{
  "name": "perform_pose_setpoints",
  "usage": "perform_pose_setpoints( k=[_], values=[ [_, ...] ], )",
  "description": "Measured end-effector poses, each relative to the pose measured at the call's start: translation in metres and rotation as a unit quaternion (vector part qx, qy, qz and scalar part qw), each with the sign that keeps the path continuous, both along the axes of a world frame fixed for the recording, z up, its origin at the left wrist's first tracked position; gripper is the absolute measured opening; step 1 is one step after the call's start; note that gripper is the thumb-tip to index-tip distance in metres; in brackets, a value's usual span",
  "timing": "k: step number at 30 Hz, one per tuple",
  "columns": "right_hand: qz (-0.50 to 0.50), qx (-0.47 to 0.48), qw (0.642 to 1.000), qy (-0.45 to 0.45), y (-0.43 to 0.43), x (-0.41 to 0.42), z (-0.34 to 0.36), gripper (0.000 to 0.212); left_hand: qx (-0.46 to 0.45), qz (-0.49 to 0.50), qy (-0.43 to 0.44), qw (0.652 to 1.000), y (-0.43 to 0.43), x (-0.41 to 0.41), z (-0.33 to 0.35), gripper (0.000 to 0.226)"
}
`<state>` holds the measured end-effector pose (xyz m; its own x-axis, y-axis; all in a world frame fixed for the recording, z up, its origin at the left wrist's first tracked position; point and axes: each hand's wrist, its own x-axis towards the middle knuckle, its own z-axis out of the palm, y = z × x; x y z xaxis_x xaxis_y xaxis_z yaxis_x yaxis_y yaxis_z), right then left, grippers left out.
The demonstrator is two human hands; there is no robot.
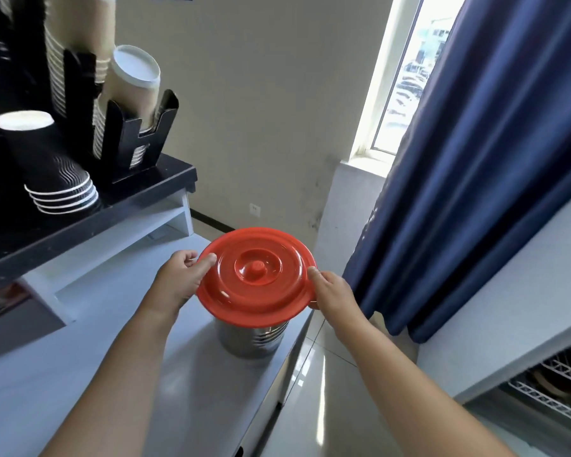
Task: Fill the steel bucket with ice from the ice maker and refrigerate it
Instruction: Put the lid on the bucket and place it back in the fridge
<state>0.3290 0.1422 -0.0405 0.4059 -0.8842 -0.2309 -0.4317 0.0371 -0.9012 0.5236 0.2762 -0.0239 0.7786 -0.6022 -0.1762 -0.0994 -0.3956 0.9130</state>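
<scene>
While the steel bucket (253, 338) stood on the white tabletop (112, 357) directly beneath both hands, its red lid (256, 275) covered the mouth at a slight tilt; whether it was seated or lifted clear could not be told. The left hand (180, 278) pinched the lid's rim, thumb on top, and the right hand (332, 291) pinched the opposite rim likewise. Just below the right hand the tabletop ended, with tiled floor (314, 390) beyond. A sticking lid could probably drag the bucket toward that edge and tip it. Such a shallow pinch might also let the lid slip. Stacked paper cups (60, 179) stood well beyond the left hand.
</scene>
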Motion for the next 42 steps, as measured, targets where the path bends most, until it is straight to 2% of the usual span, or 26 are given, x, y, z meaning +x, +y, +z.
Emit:
perform_pose_setpoints(
  k=[4, 10, 17, 20, 24, 31, 36, 40, 42],
  values=[
    [-0.008, 0.019, 1.000, -0.008, -0.002, 0.005, -0.002, 0.041, 0.023, -0.026, 0.036, 0.999, -0.001, 0.006, -0.006, 0.037],
    [-0.024, 0.101, 0.991, -0.084, -0.002, 0.009, -0.005, 0.026, 0.021, -0.045, 0.101, 0.994, -0.002, 0.004, -0.009, 0.037],
    [-0.042, 0.166, 0.976, -0.133, -0.002, 0.010, -0.001, 0.018, -0.002, -0.069, 0.065, 0.995, -0.009, 0.001, -0.013, 0.026],
    [-0.053, 0.158, 0.976, -0.138, -0.004, 0.007, -0.003, 0.017, -0.015, -0.075, 0.075, 0.994, -0.014, -0.001, -0.009, 0.023],
    [-0.072, 0.147, 0.976, -0.144, -0.012, -0.007, -0.008, 0.017, -0.025, -0.103, 0.083, 0.991, -0.026, -0.009, -0.007, 0.032],
    [-0.153, 0.114, 0.970, -0.153, -0.030, -0.053, -0.009, 0.022, -0.067, -0.170, 0.100, 0.978, -0.064, -0.048, 0.002, 0.017],
    [-0.222, 0.098, 0.958, -0.150, -0.042, -0.103, -0.010, 0.022, -0.073, -0.233, 0.109, 0.964, -0.099, -0.091, 0.006, 0.035],
    [-0.266, 0.084, 0.949, -0.150, -0.047, -0.160, -0.007, 0.025, -0.054, -0.290, 0.116, 0.949, -0.128, -0.139, 0.004, 0.032],
    [-0.299, 0.076, 0.939, -0.152, -0.048, -0.197, -0.006, 0.026, -0.046, -0.311, 0.119, 0.942, -0.144, -0.173, 0.003, 0.038]
  ],
)
